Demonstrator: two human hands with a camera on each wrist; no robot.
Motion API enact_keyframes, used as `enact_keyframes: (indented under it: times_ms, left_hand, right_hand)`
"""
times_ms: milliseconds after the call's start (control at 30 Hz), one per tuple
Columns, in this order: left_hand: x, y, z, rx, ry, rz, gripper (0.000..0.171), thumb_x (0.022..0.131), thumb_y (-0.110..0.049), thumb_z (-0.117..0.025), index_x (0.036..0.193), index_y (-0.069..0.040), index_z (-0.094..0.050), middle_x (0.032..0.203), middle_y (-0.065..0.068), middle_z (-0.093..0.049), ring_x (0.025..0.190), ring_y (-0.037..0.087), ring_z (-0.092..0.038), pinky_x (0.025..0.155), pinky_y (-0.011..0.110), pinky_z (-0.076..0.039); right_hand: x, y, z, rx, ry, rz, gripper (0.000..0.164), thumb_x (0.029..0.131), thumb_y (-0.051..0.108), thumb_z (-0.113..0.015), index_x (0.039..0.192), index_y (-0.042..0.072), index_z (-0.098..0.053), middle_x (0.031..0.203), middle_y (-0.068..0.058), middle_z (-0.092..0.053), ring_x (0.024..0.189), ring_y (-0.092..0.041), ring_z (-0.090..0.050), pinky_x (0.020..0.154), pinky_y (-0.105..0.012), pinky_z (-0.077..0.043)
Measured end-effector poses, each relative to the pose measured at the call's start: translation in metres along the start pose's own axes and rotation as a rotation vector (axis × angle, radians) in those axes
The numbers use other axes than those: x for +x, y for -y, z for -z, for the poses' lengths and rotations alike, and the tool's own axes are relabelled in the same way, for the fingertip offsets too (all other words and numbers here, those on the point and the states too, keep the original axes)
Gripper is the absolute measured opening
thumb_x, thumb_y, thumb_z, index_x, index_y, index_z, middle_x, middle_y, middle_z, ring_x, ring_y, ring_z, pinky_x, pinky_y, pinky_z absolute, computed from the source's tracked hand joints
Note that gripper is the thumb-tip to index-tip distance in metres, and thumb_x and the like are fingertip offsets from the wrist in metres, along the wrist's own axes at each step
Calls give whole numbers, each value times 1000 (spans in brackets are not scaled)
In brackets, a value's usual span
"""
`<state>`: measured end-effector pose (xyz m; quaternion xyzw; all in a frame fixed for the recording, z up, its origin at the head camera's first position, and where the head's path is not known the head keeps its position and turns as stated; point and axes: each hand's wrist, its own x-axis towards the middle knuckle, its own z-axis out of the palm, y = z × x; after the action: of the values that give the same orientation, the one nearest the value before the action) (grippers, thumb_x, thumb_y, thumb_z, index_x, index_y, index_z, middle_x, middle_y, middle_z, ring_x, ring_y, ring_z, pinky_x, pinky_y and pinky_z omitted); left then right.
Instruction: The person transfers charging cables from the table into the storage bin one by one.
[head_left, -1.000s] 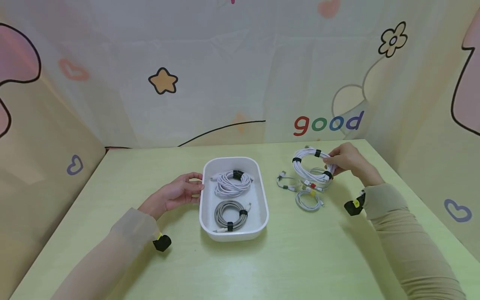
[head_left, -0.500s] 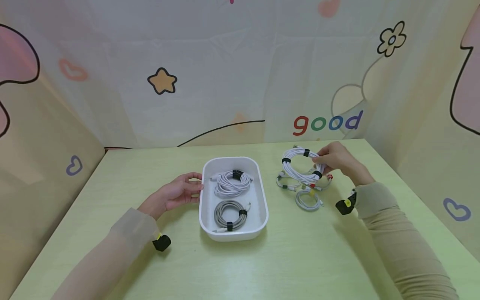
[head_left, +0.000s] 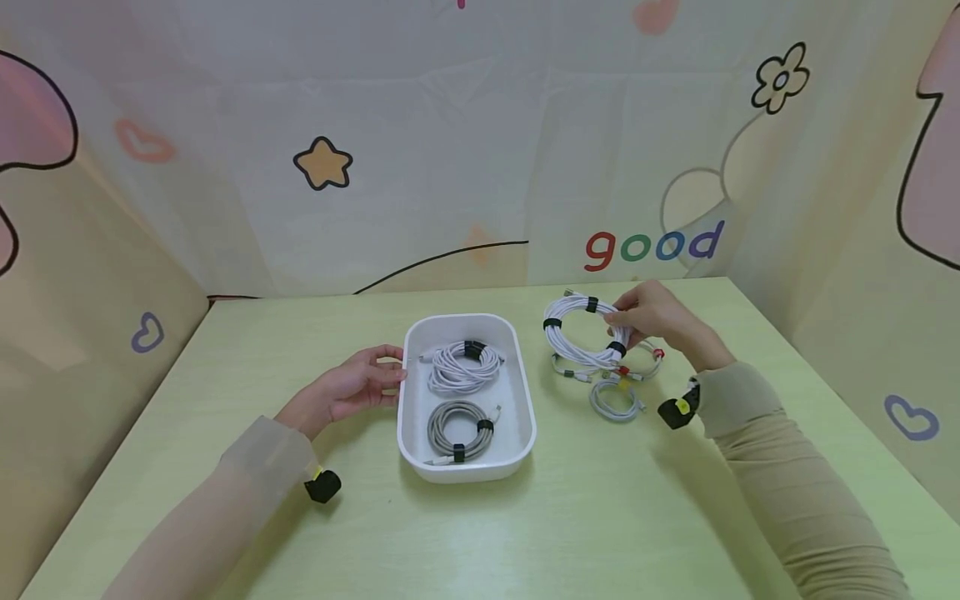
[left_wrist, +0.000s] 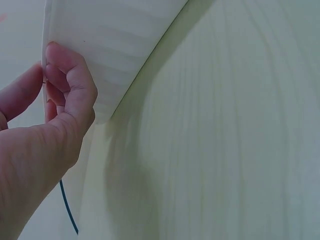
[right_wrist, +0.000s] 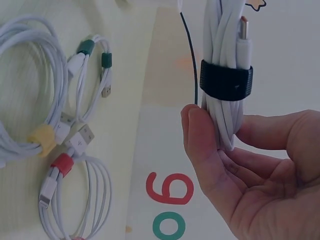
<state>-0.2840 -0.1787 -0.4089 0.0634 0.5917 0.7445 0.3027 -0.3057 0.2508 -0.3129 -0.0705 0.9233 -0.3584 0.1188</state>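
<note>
At its left side, the white plastic box [head_left: 525, 442] is held by my left hand [head_left: 352, 387], thumb and fingers at the rim; the left wrist view shows the fingers [left_wrist: 75, 70] against the outer wall. Inside lie a white coiled cable [head_left: 453, 371] and a grey coiled cable [head_left: 438, 433], both with black straps. My right hand [head_left: 660, 317] pinches a large white coiled cable [head_left: 558, 337] by its right side, above the smaller cables. Black straps [right_wrist: 226, 80] bind this coil, and a metal plug [right_wrist: 244, 37] shows beside one in the right wrist view.
Under and beside the held coil lie smaller cables: one with a yellow strap [right_wrist: 42, 140], one with red straps [right_wrist: 62, 164], one with green straps [right_wrist: 86, 47]. A printed curtain [head_left: 420, 167] rises behind the table [head_left: 465, 542] and at both sides.
My right hand has carried the white coiled cable left toward the box, uncovering more of the red-strapped cable. The left hand and the box have stayed in place.
</note>
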Motion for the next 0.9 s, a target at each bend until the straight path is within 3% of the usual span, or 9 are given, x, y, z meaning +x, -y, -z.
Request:
enact_keyframes:
  times_ms: [633, 900]
  left_hand:
    - [0, 1, 1, -7, 12, 5, 37, 96, 4, -48, 129, 0, -30, 95, 4, -63, 82, 14, -62, 73, 31, -56]
    - [-1, -1, 0, -15, 14, 5, 37, 96, 4, -48, 129, -1, -30, 94, 3, -64, 80, 15, -62, 73, 31, -55]
  right_hand:
    - [7, 22, -20, 35, 49, 16, 28, 93, 13, -62, 113, -8, -64, 88, -14, -70, 63, -15, -62, 67, -31, -58]
    - [8, 33, -30, 36, 61, 32, 28, 93, 12, -63, 113, -7, -64, 96, -22, -70, 62, -15, -63, 68, -31, -58]
